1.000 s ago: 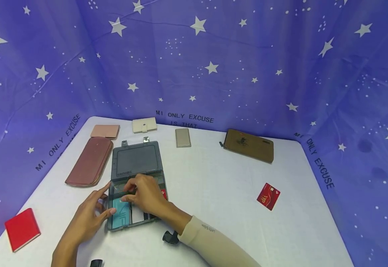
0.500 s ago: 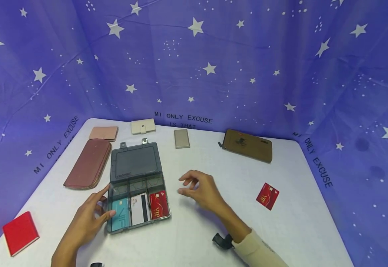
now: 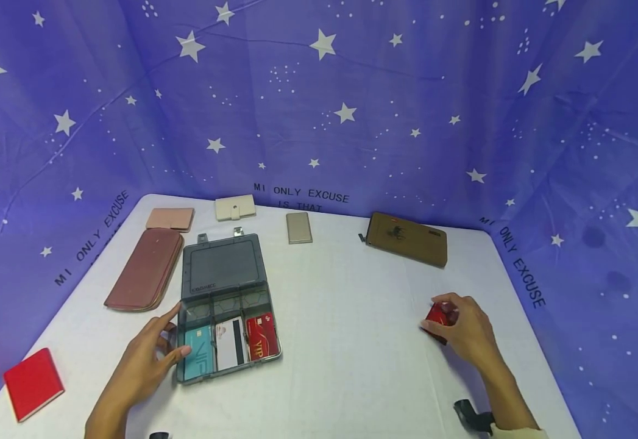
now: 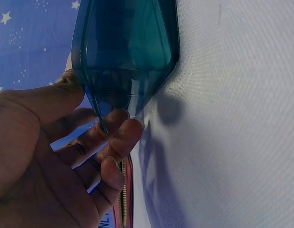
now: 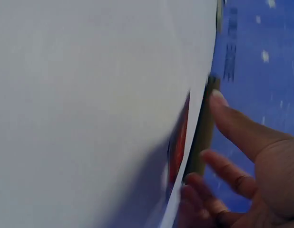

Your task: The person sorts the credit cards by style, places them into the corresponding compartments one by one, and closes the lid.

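Observation:
A grey see-through compartment box point(image 3: 228, 369) lies with its lid raised back. Inside it stand a teal card point(image 3: 198, 352), a white card with a black stripe point(image 3: 230, 344) and a red VIP card point(image 3: 262, 336), each in its own front compartment. My left hand point(image 3: 145, 360) holds the box's left side, thumb over the rim and fingers along the outer wall, also seen in the left wrist view. Far right, another red card point(image 3: 436, 322) lies on the table. My right hand point(image 3: 469, 326) is over it, thumb and fingers spread about its edges and partly covering it.
A brown zip wallet point(image 3: 406, 239) lies at the back right. Behind and left of the box are a mauve wallet point(image 3: 145, 269), a pink one point(image 3: 170, 219), a cream snap wallet point(image 3: 235, 208) and a beige card case point(image 3: 299, 228). A red notebook point(image 3: 34, 384) lies front left.
My right hand has left the box and moved right across the table to the loose red card, which has not visibly shifted. The left hand has stayed at the box.

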The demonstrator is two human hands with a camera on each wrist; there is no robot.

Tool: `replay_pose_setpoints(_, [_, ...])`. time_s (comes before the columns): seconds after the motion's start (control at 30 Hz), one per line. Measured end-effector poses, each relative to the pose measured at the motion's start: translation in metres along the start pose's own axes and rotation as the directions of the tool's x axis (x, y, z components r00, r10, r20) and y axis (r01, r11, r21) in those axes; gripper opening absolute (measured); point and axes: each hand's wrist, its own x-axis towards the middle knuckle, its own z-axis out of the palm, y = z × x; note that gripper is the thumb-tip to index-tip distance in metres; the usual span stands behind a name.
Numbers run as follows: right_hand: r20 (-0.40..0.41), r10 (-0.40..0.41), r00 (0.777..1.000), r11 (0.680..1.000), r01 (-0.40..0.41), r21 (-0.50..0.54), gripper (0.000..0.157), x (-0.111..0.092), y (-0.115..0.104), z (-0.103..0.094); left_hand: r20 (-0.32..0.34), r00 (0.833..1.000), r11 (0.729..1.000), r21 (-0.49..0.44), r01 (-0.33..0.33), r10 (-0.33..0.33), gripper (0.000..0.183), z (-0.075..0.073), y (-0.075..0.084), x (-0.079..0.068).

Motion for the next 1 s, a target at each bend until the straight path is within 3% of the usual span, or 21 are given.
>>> replay_pose_setpoints(0.1, [0.041,0.095,0.995,0.994,-0.093,-0.053,0.072,-0.003,0.017,-0.009,0.002,1.0,1.0,-0.005,-0.004,0.004,0.082,0.0,0.0,0.0])
replay_pose_setpoints(0.27, [0.089,0.134,0.987,0.99,-0.131,-0.048,0.077,-0.002,0.021,-0.008,0.001,1.0,1.0,-0.009,-0.001,0.001,0.082,0.0,-0.001,-0.001])
replay_pose_setpoints(0.43, [0.136,0.079,0.988,0.997,-0.081,0.009,0.064,0.003,0.004,-0.002,-0.015,1.0,1.0,-0.018,-0.018,0.018,0.082,0.001,-0.002,-0.001])
replay_pose_setpoints(0.53, [0.153,0.006,0.988,0.991,-0.026,0.13,0.049,0.006,-0.009,0.004,-0.013,1.0,1.0,-0.013,-0.019,0.019,0.082,0.001,-0.002,-0.001])
replay_pose_setpoints(0.63, [0.167,-0.07,0.983,0.945,0.012,0.327,0.032,0.008,-0.027,0.014,-0.002,1.0,1.0,-0.01,-0.008,0.008,0.082,0.001,-0.001,0.001])
replay_pose_setpoints(0.77, [0.195,-0.183,0.964,0.839,0.049,0.542,0.019,0.009,-0.06,0.029,0.008,1.0,1.0,-0.007,0.002,-0.002,0.082,0.0,-0.001,0.001])
replay_pose_setpoints(0.87, [0.232,-0.243,0.942,0.786,0.051,0.616,0.015,0.01,-0.09,0.042,0.01,1.0,1.0,-0.008,0.009,-0.009,0.082,0.0,-0.001,0.001])
replay_pose_setpoints(1.0, [0.267,-0.305,0.914,0.747,0.056,0.662,0.015,0.008,-0.134,0.058,0.013,1.0,1.0,-0.012,0.019,-0.019,0.081,0.001,0.0,0.001])
